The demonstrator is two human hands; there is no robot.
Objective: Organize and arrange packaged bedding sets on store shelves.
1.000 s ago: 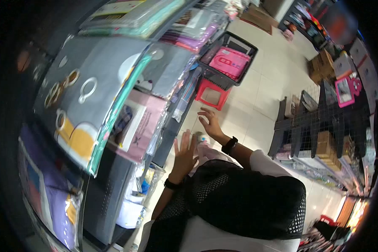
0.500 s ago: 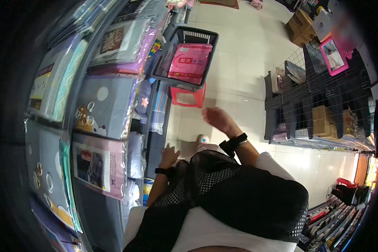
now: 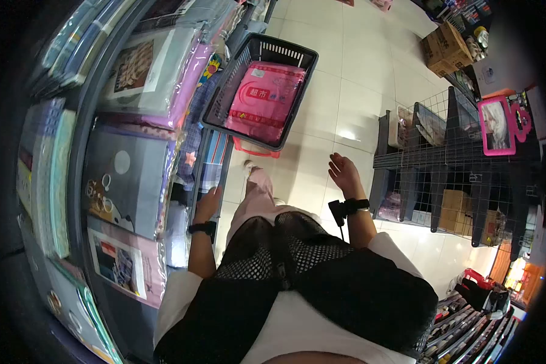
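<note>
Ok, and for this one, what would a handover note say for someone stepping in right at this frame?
Left hand: low, beside the striped packs; nothing visibly held, and its fingers can't be made out.
Right hand: open and empty, in the air above the floor.
Basket: on the red stool, with the pink pack inside.
Done: one pink pack is in the basket.
Left: neither hand carries anything; the bedding packs sit on the shelves.
</note>
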